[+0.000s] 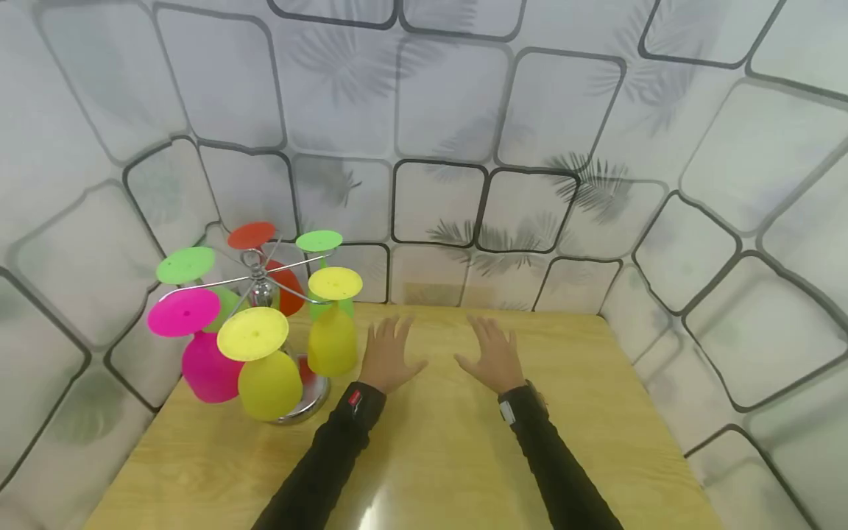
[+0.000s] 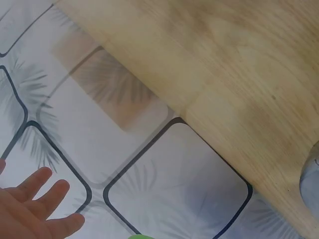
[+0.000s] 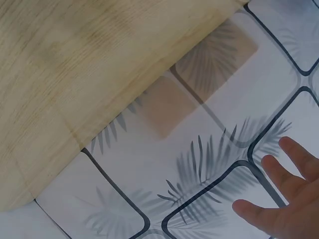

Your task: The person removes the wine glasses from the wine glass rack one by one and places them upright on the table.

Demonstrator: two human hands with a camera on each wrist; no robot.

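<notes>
In the head view my left hand (image 1: 386, 361) is held out over the wooden table with its fingers spread, holding nothing. My right hand (image 1: 495, 359) mirrors it a short way to the right, also spread and holding nothing. Left of the left hand stands a chrome goblet rack (image 1: 257, 272) with goblets hanging upside down from its arms. The nearest goblet to that hand is a yellow one (image 1: 333, 342). Another yellow goblet (image 1: 268, 386), a magenta one (image 1: 210, 368), a red one (image 1: 286, 287) and green ones hang around it. Spread fingers also show in both wrist views.
Pale patterned sheeting (image 1: 437, 110) with dark outlines and leaf prints encloses the back and sides of the wooden table (image 1: 450, 456). The rack's round chrome base (image 1: 311, 403) rests at the table's left. A shiny grey rounded thing (image 2: 310, 181) enters the left wrist view's right edge.
</notes>
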